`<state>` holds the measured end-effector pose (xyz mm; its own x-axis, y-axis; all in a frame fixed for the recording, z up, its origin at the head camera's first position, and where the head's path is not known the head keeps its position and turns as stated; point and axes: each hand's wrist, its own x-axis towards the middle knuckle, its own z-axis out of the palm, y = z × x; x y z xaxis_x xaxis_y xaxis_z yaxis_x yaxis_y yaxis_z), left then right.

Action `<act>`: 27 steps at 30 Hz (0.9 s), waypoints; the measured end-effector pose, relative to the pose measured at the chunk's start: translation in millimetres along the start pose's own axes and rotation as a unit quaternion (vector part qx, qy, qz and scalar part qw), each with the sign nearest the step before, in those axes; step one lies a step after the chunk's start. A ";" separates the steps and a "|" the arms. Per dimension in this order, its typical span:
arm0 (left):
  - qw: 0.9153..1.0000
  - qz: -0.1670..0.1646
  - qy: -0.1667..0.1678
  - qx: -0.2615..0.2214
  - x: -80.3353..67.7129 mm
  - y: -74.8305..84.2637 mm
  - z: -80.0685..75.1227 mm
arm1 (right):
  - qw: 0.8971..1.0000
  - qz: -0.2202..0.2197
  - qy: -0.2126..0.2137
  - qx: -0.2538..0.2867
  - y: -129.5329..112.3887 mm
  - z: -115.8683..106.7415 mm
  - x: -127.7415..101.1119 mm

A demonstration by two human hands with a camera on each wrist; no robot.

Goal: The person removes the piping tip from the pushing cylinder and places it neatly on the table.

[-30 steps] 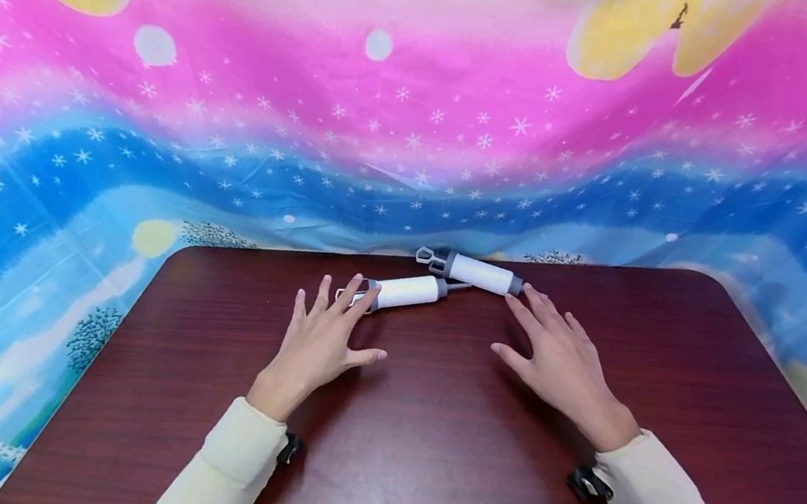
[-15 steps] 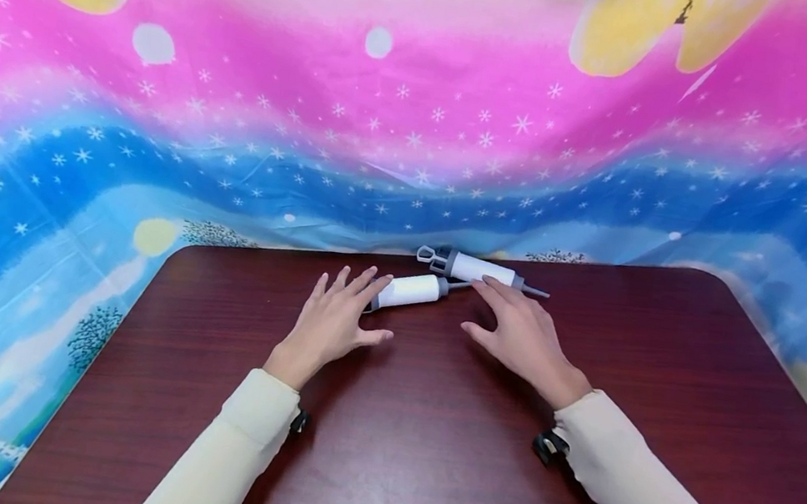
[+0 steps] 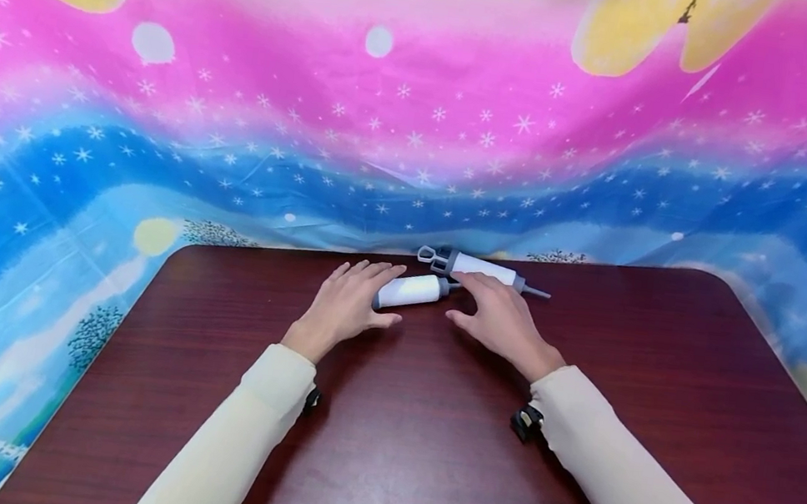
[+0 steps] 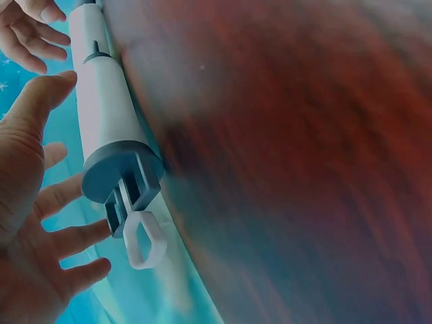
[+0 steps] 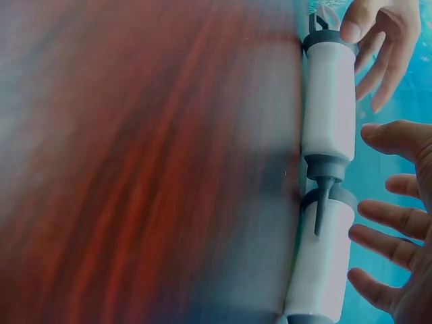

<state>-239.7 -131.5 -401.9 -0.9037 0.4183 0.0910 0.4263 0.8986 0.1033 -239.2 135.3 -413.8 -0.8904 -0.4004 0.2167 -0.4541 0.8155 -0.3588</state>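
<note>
Two white syringes (image 3: 409, 291) with grey end caps lie at the table's back edge, one nearer and one farther. On the nearer, the left wrist view shows a grey finger grip and a pale loop handle (image 4: 145, 243). Its pointed nozzle (image 5: 322, 206) lies across the farther syringe (image 3: 489, 269). My left hand (image 3: 344, 304) is at the nearer syringe's handle end, fingers extended and thumb apart, hiding the handle in the head view. My right hand (image 3: 504, 319) hovers by the nozzle and the farther syringe, fingers spread. Neither hand's fingers are curled round a syringe.
The dark red-brown wooden table (image 3: 379, 451) spreads in front of both arms. Behind it hangs a pink and blue patterned cloth (image 3: 311, 140), close to its back edge. Black wrist straps (image 3: 526, 423) show under the sleeves.
Both hands have moved inward: the left forward and right to the nearer syringe's end, the right leftward from the farther syringe's tip. The syringes have not visibly moved.
</note>
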 end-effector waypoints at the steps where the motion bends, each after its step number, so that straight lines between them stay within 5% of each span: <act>1: 1.000 0.002 -0.002 0.000 1.9 0.1 0.3 | 1.000 0.003 -0.005 0.003 -0.1 1.1 2.4; 16: 0.999 0.002 -0.045 -0.027 27.3 4.8 2.2 | 0.999 0.009 -0.026 0.033 -8.7 12.2 25.0; 27: 0.998 0.008 -0.053 -0.039 32.8 5.5 6.5 | 0.999 0.010 -0.016 0.035 -9.1 18.7 29.6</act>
<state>-267.2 -111.9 -404.8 -0.8940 0.4479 -0.0115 0.4388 0.8804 0.1798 -262.0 108.3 -421.1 -0.8998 -0.3973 0.1805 -0.4356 0.7933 -0.4252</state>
